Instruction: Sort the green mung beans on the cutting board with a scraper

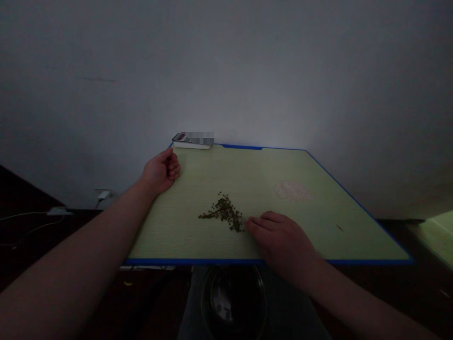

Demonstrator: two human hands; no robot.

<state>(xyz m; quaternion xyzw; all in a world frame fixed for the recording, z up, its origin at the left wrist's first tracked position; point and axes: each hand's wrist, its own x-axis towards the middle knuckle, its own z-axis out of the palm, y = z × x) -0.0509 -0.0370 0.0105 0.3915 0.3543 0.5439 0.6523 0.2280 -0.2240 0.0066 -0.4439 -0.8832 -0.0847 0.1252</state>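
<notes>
Now your right hand (281,243) rests on the blue-edged desk (311,222), fingers (262,222) together, tips touching a pile of small green beans (224,213). Your left hand (161,171) curls empty at the desk's left edge, fingers together.

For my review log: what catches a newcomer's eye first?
A heap of dark seeds lies in the middle of a pale green, blue-edged board, with the right hand at its edge. The left hand rests curled at the left edge; a glass bowl sits below the near edge.
</notes>
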